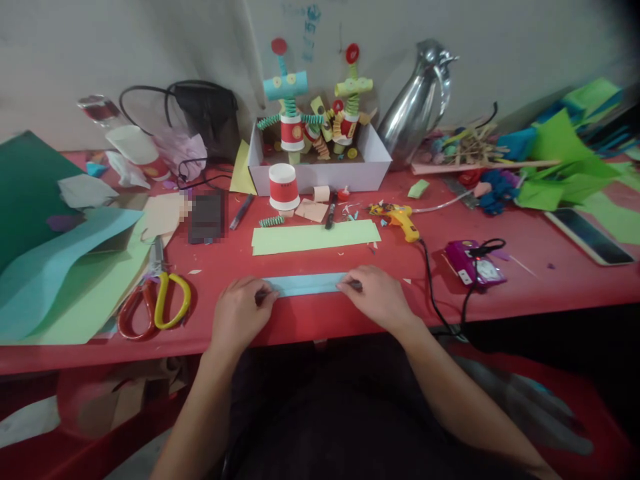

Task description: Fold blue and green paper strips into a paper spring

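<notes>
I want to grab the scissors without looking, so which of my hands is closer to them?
Left. Your left hand rests on the blue paper strip, just right of the scissors. Your right hand holds the strip's other end, farther right.

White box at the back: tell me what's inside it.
The white box holds two paper-cup figures with spring arms, plus paper scraps. Its front wall hides their bases and the box floor.

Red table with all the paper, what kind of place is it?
Probably a craft table for making paper toys. On the red table lie scissors and a glue gun, and a white box holds paper-cup robots. Both hands press a blue paper strip.
</notes>
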Tool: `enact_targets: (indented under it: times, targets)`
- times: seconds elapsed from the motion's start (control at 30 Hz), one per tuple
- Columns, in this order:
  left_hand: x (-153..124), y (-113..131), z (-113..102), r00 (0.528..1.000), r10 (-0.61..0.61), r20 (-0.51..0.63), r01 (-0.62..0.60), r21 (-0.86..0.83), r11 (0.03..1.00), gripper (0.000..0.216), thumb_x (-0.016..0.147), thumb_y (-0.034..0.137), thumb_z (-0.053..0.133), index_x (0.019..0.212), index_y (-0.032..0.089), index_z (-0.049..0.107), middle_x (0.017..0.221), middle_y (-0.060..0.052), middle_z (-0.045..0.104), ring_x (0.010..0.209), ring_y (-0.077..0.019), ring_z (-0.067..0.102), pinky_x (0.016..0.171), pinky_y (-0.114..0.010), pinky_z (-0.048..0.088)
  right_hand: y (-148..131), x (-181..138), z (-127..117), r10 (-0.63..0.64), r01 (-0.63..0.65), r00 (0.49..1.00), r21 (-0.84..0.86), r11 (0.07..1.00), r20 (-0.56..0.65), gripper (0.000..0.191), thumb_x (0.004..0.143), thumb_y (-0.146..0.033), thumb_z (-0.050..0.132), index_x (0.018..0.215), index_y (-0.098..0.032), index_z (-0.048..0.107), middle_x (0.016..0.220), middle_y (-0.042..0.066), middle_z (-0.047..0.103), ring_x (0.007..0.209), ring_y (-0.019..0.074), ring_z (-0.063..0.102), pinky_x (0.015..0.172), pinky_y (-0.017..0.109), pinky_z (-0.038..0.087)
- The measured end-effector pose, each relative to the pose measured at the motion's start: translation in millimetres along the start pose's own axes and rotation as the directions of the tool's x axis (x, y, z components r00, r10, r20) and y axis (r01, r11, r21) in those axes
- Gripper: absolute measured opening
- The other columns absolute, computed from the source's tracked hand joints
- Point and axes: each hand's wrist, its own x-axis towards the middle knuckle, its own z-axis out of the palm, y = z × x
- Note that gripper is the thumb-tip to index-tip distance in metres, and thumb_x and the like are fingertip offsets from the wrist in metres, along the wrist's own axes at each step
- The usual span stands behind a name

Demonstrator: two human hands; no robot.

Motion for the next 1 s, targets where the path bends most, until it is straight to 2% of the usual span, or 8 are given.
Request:
enact_targets:
  times: [0.3, 0.47, 0.7, 0.87, 1.0]
  targets:
    - [6, -1, -3, 0.996, -0.08, 0.038, 0.083, -0.093, 0.992, 0.021, 0.077, 0.041, 0.062, 0.07, 0.022, 0.065, 0.079, -0.003, 0.065, 0.078, -0.0211, 0.061, 0.07, -0.033, 0.045, 8, 0, 4, 0.004, -0.003, 0.998, 0.01, 1.0, -0.055, 0.023, 0.082, -0.042, 0.067, 0.071, -0.023, 0.061, 0.078, 0.001, 0.066, 0.077, 0.0188, 0.056, 0.059, 0.029, 0.035]
    - [1, -3, 0, 0.992, -0.117, -0.047, 0.111, -0.113, 0.987, 0.023, 0.077, 0.043, 0.063, 0.071, 0.021, 0.066, 0.079, -0.004, 0.063, 0.079, -0.0211, 0.06, 0.077, -0.035, 0.046, 21, -1, 9, -0.038, 0.034, 0.989, -0.03, 0.999, -0.14, 0.033, 0.08, -0.049, 0.067, 0.065, -0.021, 0.058, 0.072, 0.003, 0.061, 0.073, 0.0202, 0.05, 0.067, 0.033, 0.038]
    - [-9, -27, -4, 0.959, -0.233, -0.164, 0.24, 0.029, 0.97, 0.031, 0.076, 0.051, 0.064, 0.074, 0.021, 0.068, 0.095, -0.008, 0.064, 0.094, -0.0283, 0.058, 0.079, -0.042, 0.043, 37, -6, 11, 0.014, -0.008, 0.985, 0.036, 0.999, -0.171, 0.023, 0.08, -0.041, 0.069, 0.07, -0.02, 0.063, 0.087, 0.007, 0.059, 0.086, 0.0237, 0.05, 0.075, 0.036, 0.042]
    - [-13, -37, -2, 0.957, -0.216, -0.193, 0.22, -0.001, 0.976, 0.028, 0.077, 0.049, 0.063, 0.075, 0.022, 0.069, 0.096, -0.007, 0.063, 0.095, -0.0273, 0.058, 0.083, -0.042, 0.043, 55, -9, 4, 0.038, -0.037, 0.979, 0.008, 0.999, -0.199, 0.021, 0.079, -0.038, 0.069, 0.069, -0.02, 0.064, 0.085, 0.007, 0.058, 0.084, 0.0233, 0.053, 0.081, 0.04, 0.042]
    - [-16, -39, 0, 0.957, -0.192, -0.215, 0.185, -0.053, 0.981, 0.026, 0.077, 0.047, 0.063, 0.074, 0.022, 0.069, 0.095, -0.006, 0.062, 0.096, -0.0255, 0.059, 0.087, -0.041, 0.045, 63, -8, -1, 0.054, -0.044, 0.98, 0.057, 0.997, -0.193, 0.022, 0.077, -0.039, 0.069, 0.067, -0.02, 0.064, 0.081, 0.005, 0.059, 0.08, 0.0216, 0.056, 0.081, 0.039, 0.043]
